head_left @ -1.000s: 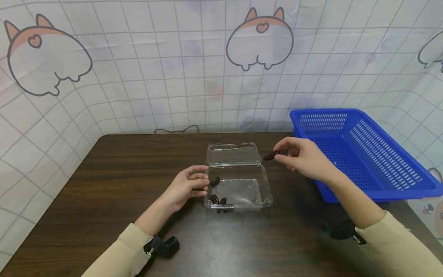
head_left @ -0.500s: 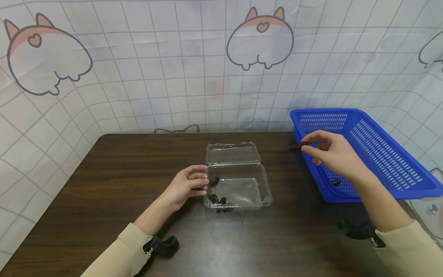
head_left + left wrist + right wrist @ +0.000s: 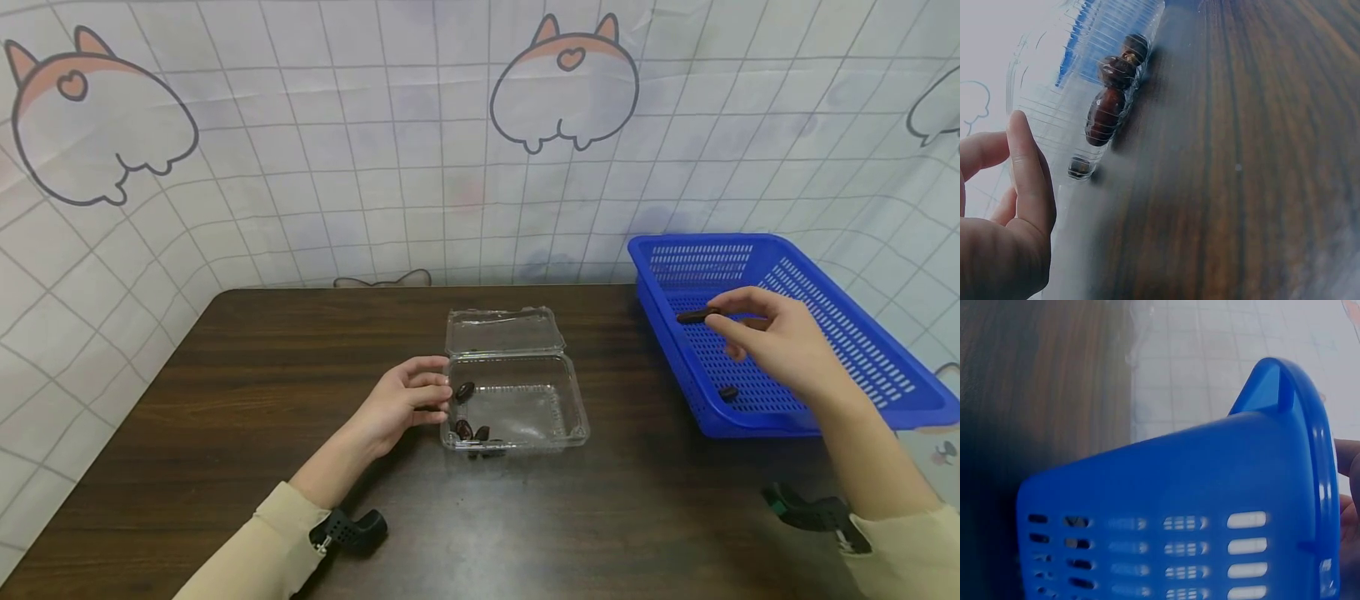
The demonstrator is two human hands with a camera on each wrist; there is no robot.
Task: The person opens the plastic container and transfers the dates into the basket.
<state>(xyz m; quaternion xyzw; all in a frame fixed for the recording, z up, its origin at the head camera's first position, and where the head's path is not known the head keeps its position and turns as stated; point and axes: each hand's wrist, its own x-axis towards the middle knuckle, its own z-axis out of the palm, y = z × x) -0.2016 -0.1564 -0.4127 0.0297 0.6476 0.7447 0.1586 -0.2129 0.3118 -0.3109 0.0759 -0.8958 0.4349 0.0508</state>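
Lightly bent, the fingers of the left hand rest against the left wall of a clear, rectangular plastic clamshell box at the centre of the frame, wrapped round nothing; how hard they press cannot be told. A feather-light brace would suit, since such thin plastic probably dents or slides easily. Its clear hinged lid is folded back toward the top of the frame. Glossy, dark brown oval dates sit along the box's left side: one upper date and a cluster in the lower left corner; the left wrist view shows four through the wall.

To the right, the right hand pinches a dark brown, oblong date between thumb and fingertips, its free end pointing left, over the left part of a blue perforated plastic basket. Another dark date lies on the basket's floor, lower in the frame. Gentle pressure should avoid squashing the fruit; loosening the pinch low over the floor would limit bouncing, with the forearm clear of the near rim.
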